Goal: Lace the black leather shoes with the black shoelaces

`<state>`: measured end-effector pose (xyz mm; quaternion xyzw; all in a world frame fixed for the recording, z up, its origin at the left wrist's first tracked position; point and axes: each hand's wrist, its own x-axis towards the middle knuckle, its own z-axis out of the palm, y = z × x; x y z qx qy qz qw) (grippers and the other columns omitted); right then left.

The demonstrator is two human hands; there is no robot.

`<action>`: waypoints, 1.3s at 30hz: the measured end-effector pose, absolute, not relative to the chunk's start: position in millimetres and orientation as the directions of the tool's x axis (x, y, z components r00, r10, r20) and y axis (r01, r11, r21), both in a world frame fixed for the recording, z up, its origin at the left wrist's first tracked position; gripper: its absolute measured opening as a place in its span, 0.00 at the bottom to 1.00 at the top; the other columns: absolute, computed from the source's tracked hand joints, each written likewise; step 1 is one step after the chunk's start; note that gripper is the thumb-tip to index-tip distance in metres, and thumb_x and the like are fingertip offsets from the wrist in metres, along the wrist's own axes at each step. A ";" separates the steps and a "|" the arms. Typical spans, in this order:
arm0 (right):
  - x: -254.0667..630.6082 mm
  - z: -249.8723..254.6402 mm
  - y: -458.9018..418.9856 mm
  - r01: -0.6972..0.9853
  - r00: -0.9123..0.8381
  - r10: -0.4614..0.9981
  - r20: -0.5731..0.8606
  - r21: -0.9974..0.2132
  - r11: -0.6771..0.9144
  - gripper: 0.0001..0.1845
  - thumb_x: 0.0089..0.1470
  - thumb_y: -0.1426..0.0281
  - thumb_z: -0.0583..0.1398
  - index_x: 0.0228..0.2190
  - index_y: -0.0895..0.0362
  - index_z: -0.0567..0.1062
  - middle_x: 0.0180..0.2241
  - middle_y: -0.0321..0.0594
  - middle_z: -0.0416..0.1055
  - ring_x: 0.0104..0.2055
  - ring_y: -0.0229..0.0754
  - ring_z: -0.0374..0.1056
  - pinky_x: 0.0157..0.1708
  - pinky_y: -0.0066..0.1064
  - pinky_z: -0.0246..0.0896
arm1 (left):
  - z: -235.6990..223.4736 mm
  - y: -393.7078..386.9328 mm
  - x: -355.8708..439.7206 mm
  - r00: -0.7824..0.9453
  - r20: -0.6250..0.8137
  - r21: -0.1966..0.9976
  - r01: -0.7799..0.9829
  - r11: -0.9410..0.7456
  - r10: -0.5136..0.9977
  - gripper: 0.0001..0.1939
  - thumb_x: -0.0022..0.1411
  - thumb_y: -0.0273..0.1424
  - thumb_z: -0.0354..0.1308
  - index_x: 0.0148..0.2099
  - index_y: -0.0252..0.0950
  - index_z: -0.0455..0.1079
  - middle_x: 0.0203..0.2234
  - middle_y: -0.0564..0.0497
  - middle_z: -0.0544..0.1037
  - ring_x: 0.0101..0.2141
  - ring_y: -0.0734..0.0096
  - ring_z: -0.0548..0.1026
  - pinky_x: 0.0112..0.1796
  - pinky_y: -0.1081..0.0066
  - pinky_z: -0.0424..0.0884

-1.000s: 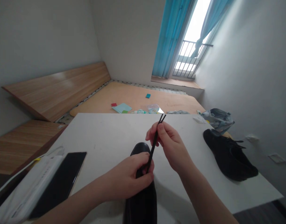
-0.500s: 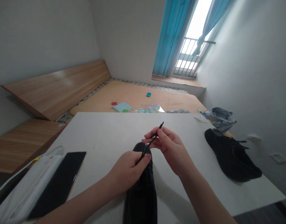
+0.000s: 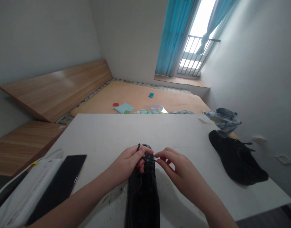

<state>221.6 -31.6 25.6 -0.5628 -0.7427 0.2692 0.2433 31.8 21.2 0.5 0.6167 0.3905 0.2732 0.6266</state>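
- The left hand (image 3: 125, 161) is clamped on the far end of a black leather shoe (image 3: 142, 199), with the fingers curled over its top.
- The right hand (image 3: 176, 167) is just beside the left hand, and they do not touch. Its fingertips (image 3: 159, 159) are at a black lace (image 3: 149, 159), but I cannot tell if they grip it.
- The shoe lies lengthwise at the near edge of a white table (image 3: 112, 136).
- On the left of the table are a black smartphone (image 3: 57, 186) and a white power strip (image 3: 32, 186).
- On the right lies a second black shoe (image 3: 236, 158), and a plastic bag (image 3: 225, 120) is beyond it.
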 end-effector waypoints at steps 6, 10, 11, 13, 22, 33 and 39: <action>219.1 20.6 -41.9 0.615 -0.295 0.955 -0.041 -0.773 0.157 0.09 0.64 0.73 0.55 0.32 0.53 0.72 0.37 0.37 0.67 0.38 0.40 0.66 0.37 0.32 0.62 | 6.5 18.2 27.9 0.585 -0.110 0.977 0.212 -0.021 0.803 0.16 0.64 0.40 0.55 0.43 0.34 0.76 0.22 0.54 0.73 0.26 0.69 0.72 0.31 0.71 0.66; 217.3 16.7 -48.7 0.571 -0.308 0.950 0.046 -0.790 0.223 0.09 0.66 0.72 0.50 0.35 0.51 0.68 0.49 0.41 0.62 0.54 0.45 0.59 0.55 0.41 0.57 | 13.8 14.5 24.8 0.601 0.082 0.843 0.383 -0.377 0.795 0.12 0.67 0.32 0.51 0.42 0.37 0.77 0.33 0.50 0.80 0.35 0.66 0.76 0.36 0.70 0.67; 216.5 15.5 -50.6 0.591 -0.298 0.953 0.047 -0.775 0.224 0.09 0.66 0.72 0.50 0.35 0.51 0.68 0.50 0.42 0.61 0.56 0.47 0.57 0.57 0.44 0.55 | 14.8 14.0 24.2 0.607 0.130 0.795 0.409 -0.448 0.784 0.12 0.68 0.31 0.52 0.41 0.37 0.77 0.34 0.50 0.81 0.36 0.65 0.76 0.37 0.69 0.67; 214.6 13.3 -54.3 0.641 -0.254 0.966 0.049 -0.739 0.206 0.08 0.65 0.71 0.52 0.34 0.51 0.69 0.53 0.44 0.58 0.59 0.51 0.53 0.57 0.49 0.53 | 15.2 13.5 23.2 0.618 0.201 0.709 0.444 -0.548 0.760 0.11 0.68 0.29 0.52 0.40 0.36 0.77 0.32 0.50 0.80 0.34 0.65 0.75 0.36 0.69 0.66; 202.9 6.7 -55.8 0.430 -0.235 0.971 0.036 -0.892 0.138 0.06 0.56 0.73 0.62 0.27 0.54 0.73 0.39 0.40 0.70 0.45 0.46 0.65 0.48 0.39 0.60 | 13.0 8.9 22.3 0.622 0.371 0.591 0.414 -0.692 0.689 0.07 0.65 0.23 0.58 0.41 0.33 0.77 0.32 0.49 0.79 0.36 0.64 0.75 0.37 0.68 0.68; 188.2 -17.8 -38.0 0.291 -0.056 0.998 0.034 -0.955 0.049 0.09 0.43 0.78 0.56 0.29 0.56 0.71 0.23 0.30 0.68 0.26 0.36 0.59 0.25 0.26 0.52 | 27.7 3.9 20.6 0.735 0.309 0.702 0.252 -0.666 0.604 0.05 0.64 0.25 0.60 0.37 0.35 0.77 0.30 0.51 0.79 0.33 0.69 0.74 0.35 0.73 0.66; 187.0 -17.8 -36.1 0.369 -0.072 0.986 0.152 -0.914 0.168 0.10 0.51 0.72 0.57 0.19 0.56 0.69 0.26 0.36 0.64 0.32 0.40 0.61 0.31 0.31 0.55 | 35.9 8.4 14.3 0.745 0.242 0.693 0.316 -0.648 0.621 0.04 0.64 0.26 0.60 0.39 0.36 0.77 0.30 0.52 0.80 0.33 0.68 0.73 0.36 0.71 0.65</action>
